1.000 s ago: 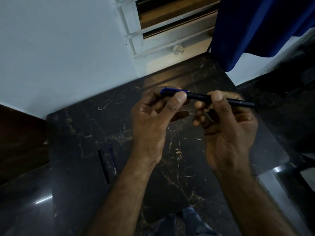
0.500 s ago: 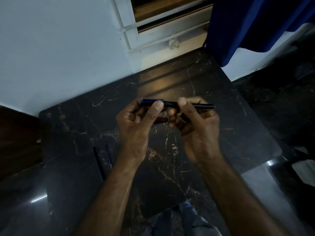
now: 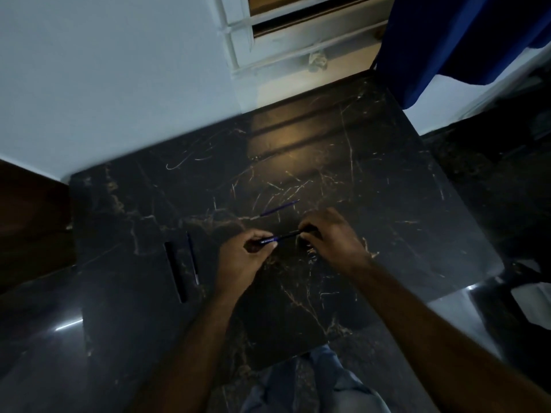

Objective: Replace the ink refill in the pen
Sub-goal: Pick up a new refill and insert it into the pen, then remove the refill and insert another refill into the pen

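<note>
The left hand (image 3: 243, 257) pinches the blue end of the pen (image 3: 278, 238) and the right hand (image 3: 332, 234) grips its dark far end, fingers curled. The pen lies level between them, low at the table (image 3: 387, 174); whether it touches I can't tell. A thin blue refill (image 3: 278, 208) lies on the marble just beyond the hands. Off to the left, a second refill (image 3: 192, 257) and a black tube (image 3: 176, 272) lie side by side
</note>
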`<state>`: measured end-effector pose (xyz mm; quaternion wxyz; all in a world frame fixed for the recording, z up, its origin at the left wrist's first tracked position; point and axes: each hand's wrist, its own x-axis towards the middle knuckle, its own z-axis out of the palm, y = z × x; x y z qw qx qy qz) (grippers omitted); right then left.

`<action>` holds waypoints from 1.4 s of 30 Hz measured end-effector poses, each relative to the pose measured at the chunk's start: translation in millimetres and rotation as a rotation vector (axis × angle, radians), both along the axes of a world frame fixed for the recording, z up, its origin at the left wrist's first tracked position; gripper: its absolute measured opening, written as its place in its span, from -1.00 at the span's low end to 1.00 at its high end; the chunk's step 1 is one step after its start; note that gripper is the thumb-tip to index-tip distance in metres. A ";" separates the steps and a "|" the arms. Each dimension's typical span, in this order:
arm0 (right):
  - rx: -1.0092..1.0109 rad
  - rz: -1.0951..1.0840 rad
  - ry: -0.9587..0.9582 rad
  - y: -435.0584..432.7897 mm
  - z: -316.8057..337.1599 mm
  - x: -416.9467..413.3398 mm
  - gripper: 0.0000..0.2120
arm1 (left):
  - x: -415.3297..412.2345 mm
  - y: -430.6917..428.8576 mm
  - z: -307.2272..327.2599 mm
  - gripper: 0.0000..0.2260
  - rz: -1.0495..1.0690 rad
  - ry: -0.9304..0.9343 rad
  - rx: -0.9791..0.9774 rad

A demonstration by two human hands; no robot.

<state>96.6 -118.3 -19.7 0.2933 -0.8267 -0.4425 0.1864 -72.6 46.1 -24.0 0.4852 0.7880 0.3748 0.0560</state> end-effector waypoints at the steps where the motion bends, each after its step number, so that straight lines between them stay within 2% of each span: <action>1: -0.031 0.036 -0.069 2.0 -8.5 2.7 -0.87 | 1.4 2.3 -4.1 -0.81 -0.071 0.046 0.136; 3: -0.100 0.050 -0.149 5.7 -19.9 7.4 -0.81 | 6.0 6.7 -10.1 -0.80 -0.166 0.094 0.361; 5: -0.123 0.022 -0.202 10.2 -23.8 9.9 -0.80 | 10.6 9.6 -13.7 -0.78 -0.186 0.095 0.451; 13: -0.204 -0.024 -0.338 15.1 -26.7 15.6 -0.75 | 20.9 4.9 -19.0 -0.74 -0.194 0.143 0.523; 16: -0.224 -0.004 -0.330 14.1 -24.4 16.1 -0.72 | 20.8 1.0 -21.4 -0.71 -0.187 0.142 0.533; 20: -0.222 -0.076 -0.232 4.6 -16.7 11.6 -0.59 | 11.2 -5.4 -16.9 -0.64 -0.161 0.098 0.506; 24: -0.098 -0.201 -0.127 -17.7 -0.6 -10.2 -0.53 | -15.0 -19.3 5.9 -0.69 -0.001 -0.007 0.450; 27: 0.031 -0.227 -0.098 -28.1 9.8 -41.5 -0.59 | -56.8 -11.1 22.7 -0.73 0.339 -0.121 0.335; 29: 0.059 -0.219 -0.033 -29.2 13.8 -66.0 -0.62 | -87.7 8.9 25.8 -0.79 0.514 -0.130 0.355; 32: 0.080 -0.202 0.055 -23.9 14.6 -94.6 -0.66 | -112.9 40.0 30.1 -0.84 0.626 0.028 0.298; 36: 0.144 -0.220 0.077 -4.6 20.4 -109.0 -0.73 | -123.0 78.9 19.0 -0.89 0.632 0.229 0.275; 40: 0.173 -0.149 0.019 20.0 39.2 -120.7 -0.83 | -116.1 108.4 3.7 -0.74 0.533 0.419 0.304; 42: 0.193 -0.123 0.014 34.3 49.1 -132.9 -0.85 | -115.8 117.7 -2.7 -0.72 0.480 0.441 0.289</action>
